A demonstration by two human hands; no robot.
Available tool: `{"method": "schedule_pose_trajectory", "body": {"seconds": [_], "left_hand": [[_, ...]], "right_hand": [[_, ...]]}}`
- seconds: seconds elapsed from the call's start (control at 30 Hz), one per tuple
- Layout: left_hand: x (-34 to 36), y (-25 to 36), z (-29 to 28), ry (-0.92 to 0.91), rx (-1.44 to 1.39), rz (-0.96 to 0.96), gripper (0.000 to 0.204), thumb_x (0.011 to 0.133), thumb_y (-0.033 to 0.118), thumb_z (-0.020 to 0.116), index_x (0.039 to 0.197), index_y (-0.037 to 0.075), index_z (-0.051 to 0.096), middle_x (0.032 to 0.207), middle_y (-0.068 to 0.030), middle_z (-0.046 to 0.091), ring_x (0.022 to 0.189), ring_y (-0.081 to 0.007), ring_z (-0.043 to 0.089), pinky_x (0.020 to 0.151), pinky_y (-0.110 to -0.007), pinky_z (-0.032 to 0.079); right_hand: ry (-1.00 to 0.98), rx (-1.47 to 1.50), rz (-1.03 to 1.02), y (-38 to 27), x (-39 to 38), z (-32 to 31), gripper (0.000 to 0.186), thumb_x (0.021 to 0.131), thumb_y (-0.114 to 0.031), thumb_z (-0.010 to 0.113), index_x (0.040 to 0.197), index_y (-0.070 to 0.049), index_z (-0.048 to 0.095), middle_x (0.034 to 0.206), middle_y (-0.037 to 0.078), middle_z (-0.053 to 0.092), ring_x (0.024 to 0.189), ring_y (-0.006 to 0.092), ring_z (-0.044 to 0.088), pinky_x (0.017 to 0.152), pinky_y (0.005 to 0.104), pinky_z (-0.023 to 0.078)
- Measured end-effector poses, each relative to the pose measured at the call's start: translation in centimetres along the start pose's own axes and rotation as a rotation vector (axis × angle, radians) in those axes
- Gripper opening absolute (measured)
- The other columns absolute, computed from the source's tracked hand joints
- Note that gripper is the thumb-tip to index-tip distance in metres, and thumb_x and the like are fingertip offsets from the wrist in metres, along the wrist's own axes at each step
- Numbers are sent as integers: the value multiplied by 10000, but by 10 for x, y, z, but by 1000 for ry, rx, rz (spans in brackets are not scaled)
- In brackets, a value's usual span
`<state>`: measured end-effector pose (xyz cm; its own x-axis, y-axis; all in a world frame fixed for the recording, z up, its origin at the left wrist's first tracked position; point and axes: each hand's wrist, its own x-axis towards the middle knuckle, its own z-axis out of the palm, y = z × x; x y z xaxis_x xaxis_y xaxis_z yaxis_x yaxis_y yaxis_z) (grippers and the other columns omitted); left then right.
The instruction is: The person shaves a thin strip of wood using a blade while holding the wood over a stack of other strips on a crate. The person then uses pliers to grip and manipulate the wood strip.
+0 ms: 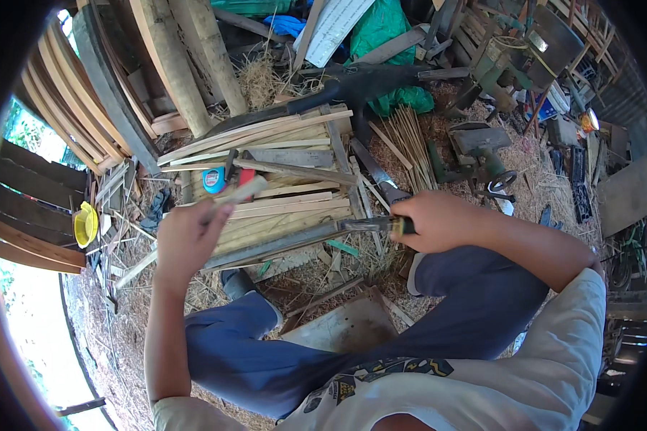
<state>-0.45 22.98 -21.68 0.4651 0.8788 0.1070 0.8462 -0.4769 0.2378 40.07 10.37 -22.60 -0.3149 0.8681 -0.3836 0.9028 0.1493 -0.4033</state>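
Note:
My left hand [190, 233] is closed around a short pale strip of wood [250, 189], raised over the left side of a low plank bench [302, 221]. At the bench's right front corner, my right hand [438, 219] grips the dark handle of a flat-bladed tool [363, 225]; its blade points left along the front edge, and its exact kind is unclear. Just beyond that hand lies another metal blade [372, 167] with a dark handle. Between the hands, several thin wooden strips [295, 206] rest on the bench. A turquoise tape measure [213, 179] sits beyond my left hand.
A grey flat metal piece [291, 156] lies on the bench. Bundled thin sticks [410, 144] and a metal vise-like tool [478, 147] are at right. Tall boards [169, 65] lean at far left, above a yellow bowl [85, 225]. Shavings cover the ground.

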Motion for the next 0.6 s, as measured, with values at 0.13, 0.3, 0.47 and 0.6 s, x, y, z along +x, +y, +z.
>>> {"method": "schedule_pose_trajectory", "body": {"seconds": [0.13,0.3,0.47,0.6], "left_hand": [[5,12,8,-50,22,94,514,1050,538,676,841,72,729,612,-150,629,607,-387,669,583,-497,512],[6,18,11,-81,-29,118,527,1058,518,664,808,56,693,626,-170,620,643,-420,658,616,-519,499],[11,8,29,-149,29,119,577,1049,609,636,819,87,729,676,-115,704,683,-374,720,639,-503,557],[9,-7,35,-229,55,123,618,1054,627,613,786,79,708,678,-131,693,703,-388,718,653,-515,556]], "right_hand": [[-177,34,-39,-17,44,10,355,1004,-384,718,1110,-46,697,865,178,749,841,404,751,776,543,579],[-265,-54,-70,-35,77,23,317,978,-268,672,1191,-35,678,991,194,770,934,387,766,820,532,582],[-428,-39,-30,-48,109,24,254,872,-79,590,1088,27,672,1012,245,729,989,400,749,828,550,569],[-214,-34,-148,-45,121,39,285,821,-66,591,999,80,759,1047,280,764,1009,436,751,834,537,587]]}}
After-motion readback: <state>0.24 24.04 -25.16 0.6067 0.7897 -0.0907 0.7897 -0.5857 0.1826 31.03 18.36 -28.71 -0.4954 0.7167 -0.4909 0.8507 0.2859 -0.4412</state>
